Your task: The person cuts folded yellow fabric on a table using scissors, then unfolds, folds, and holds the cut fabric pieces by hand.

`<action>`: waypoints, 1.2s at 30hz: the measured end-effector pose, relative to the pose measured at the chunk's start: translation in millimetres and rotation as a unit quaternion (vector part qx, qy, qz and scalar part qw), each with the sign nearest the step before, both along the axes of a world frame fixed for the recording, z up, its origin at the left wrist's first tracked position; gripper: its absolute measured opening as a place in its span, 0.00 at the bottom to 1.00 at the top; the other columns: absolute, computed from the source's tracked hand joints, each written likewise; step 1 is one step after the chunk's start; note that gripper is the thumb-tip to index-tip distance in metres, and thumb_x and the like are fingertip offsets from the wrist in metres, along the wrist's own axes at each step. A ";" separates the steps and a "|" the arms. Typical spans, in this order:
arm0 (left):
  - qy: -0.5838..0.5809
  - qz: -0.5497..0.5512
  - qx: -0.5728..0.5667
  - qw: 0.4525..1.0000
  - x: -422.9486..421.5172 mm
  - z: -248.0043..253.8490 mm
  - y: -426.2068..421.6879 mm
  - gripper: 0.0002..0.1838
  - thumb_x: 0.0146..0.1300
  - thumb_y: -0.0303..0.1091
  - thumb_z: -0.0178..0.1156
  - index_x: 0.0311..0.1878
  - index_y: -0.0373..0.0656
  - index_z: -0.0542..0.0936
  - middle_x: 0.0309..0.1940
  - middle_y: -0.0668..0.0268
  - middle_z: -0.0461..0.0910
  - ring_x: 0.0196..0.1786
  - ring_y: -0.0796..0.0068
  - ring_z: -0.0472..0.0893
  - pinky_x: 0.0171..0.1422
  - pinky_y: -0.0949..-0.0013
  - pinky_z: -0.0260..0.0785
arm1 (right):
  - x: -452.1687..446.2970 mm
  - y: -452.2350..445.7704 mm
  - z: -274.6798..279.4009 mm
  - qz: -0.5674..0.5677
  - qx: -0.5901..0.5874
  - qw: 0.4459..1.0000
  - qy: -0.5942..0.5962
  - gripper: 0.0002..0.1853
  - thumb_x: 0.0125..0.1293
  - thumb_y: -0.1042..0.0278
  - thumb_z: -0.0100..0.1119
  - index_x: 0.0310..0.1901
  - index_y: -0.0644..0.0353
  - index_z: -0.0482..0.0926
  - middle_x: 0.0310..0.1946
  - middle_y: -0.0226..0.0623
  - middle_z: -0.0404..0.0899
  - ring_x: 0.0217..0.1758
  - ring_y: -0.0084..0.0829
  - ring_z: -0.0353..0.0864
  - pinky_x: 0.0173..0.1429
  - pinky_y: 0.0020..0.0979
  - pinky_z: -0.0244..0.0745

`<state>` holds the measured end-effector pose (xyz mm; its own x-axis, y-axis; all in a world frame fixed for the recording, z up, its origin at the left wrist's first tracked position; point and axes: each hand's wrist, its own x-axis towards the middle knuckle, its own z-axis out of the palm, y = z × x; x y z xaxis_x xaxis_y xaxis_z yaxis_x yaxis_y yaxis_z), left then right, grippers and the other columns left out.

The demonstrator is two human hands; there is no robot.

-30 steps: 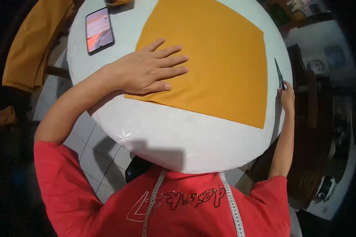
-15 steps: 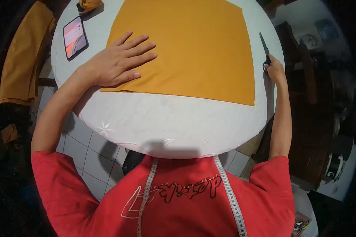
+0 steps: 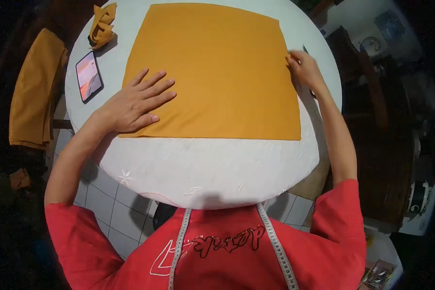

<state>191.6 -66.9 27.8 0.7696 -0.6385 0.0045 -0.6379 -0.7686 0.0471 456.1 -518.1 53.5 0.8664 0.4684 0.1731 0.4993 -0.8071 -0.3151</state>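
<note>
A mustard-yellow fabric piece (image 3: 217, 82), roughly square, lies flat on the round table with small wrinkles near its lower left corner. My left hand (image 3: 137, 102) rests palm down on its left side, fingers spread. At the fabric's upper right edge my right hand (image 3: 304, 70) has its fingers curled, thumb and forefinger pinched on that edge. The scissors lie on the table just right of my right hand, mostly hidden by it; only the blade tip (image 3: 305, 49) and a bit of dark handle (image 3: 313, 94) show.
A white cloth (image 3: 212, 166) covers the table. Left of the fabric are a phone (image 3: 89, 77) with its screen lit and a crumpled mustard fabric bundle (image 3: 103, 26). More mustard fabric (image 3: 36, 92) hangs off to the left. A measuring tape (image 3: 278, 246) hangs around my neck.
My right hand has let go of the scissors and moved left to the fabric's edge. My left hand stays flat on the fabric. The whole view has shifted slightly.
</note>
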 end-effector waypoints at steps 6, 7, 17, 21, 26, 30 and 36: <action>0.034 0.012 -0.011 0.999 0.3 6.1 -0.7 0.37 0.81 0.63 0.34 0.84 0.54 0.61 0.86 0.65 0.53 0.88 0.54 0.46 0.90 0.41 0.29 | 131.4 59.4 -21.9 0.071 0.069 0.986 -0.135 0.19 0.73 0.68 0.61 0.63 0.65 0.82 0.57 0.46 0.86 0.54 0.46 0.87 0.61 0.44 0.80; 0.039 0.012 -0.014 0.999 0.0 7.8 0.1 0.36 0.81 0.63 0.34 0.84 0.54 0.61 0.86 0.65 0.53 0.88 0.54 0.46 0.90 0.41 0.29 | 144.0 70.0 -22.0 0.065 0.089 0.985 -0.136 0.20 0.72 0.68 0.63 0.63 0.66 0.82 0.57 0.47 0.87 0.53 0.47 0.88 0.60 0.44 0.81; 0.036 0.019 -0.011 0.999 2.1 5.7 -0.9 0.34 0.82 0.60 0.38 0.83 0.56 0.64 0.85 0.65 0.56 0.88 0.55 0.49 0.90 0.41 0.33 | 222.1 95.5 -31.3 0.068 -0.016 0.996 0.056 0.13 0.68 0.66 0.68 0.49 0.65 0.87 0.42 0.44 0.89 0.43 0.38 0.87 0.53 0.36 0.81; 0.033 0.023 -0.007 0.999 1.5 5.3 -1.2 0.34 0.81 0.61 0.38 0.83 0.57 0.65 0.85 0.66 0.57 0.88 0.56 0.49 0.90 0.41 0.33 | 234.1 89.0 -29.6 0.078 0.000 0.989 0.123 0.11 0.73 0.63 0.67 0.46 0.62 0.87 0.36 0.42 0.86 0.38 0.37 0.85 0.53 0.30 0.81; 0.035 0.023 -0.020 0.999 0.4 3.7 0.0 0.34 0.81 0.62 0.39 0.83 0.58 0.65 0.85 0.66 0.57 0.88 0.56 0.50 0.90 0.41 0.33 | 223.5 81.2 -27.8 0.062 0.060 0.983 0.164 0.08 0.69 0.64 0.70 0.42 0.60 0.88 0.34 0.34 0.85 0.38 0.30 0.82 0.50 0.27 0.76; 0.034 0.025 -0.021 0.999 0.7 3.9 1.0 0.34 0.81 0.62 0.38 0.82 0.58 0.65 0.85 0.67 0.57 0.88 0.56 0.50 0.90 0.41 0.33 | 210.1 77.7 -18.7 0.049 0.101 0.977 0.182 0.08 0.68 0.65 0.71 0.41 0.60 0.88 0.34 0.32 0.85 0.38 0.26 0.81 0.48 0.27 0.75; 0.035 0.031 -0.019 0.999 0.9 3.9 -0.3 0.34 0.81 0.62 0.38 0.82 0.59 0.65 0.85 0.67 0.56 0.88 0.56 0.50 0.90 0.41 0.33 | 204.5 71.7 -15.6 0.033 0.167 0.969 0.178 0.08 0.70 0.64 0.71 0.42 0.60 0.88 0.35 0.32 0.86 0.38 0.25 0.82 0.47 0.27 0.75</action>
<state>192.4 -67.2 31.7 0.8065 -0.5905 -0.0274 -0.5838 -0.8029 0.1202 660.7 -446.4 37.9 0.8687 0.4948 0.0205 0.3584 -0.5996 -0.7156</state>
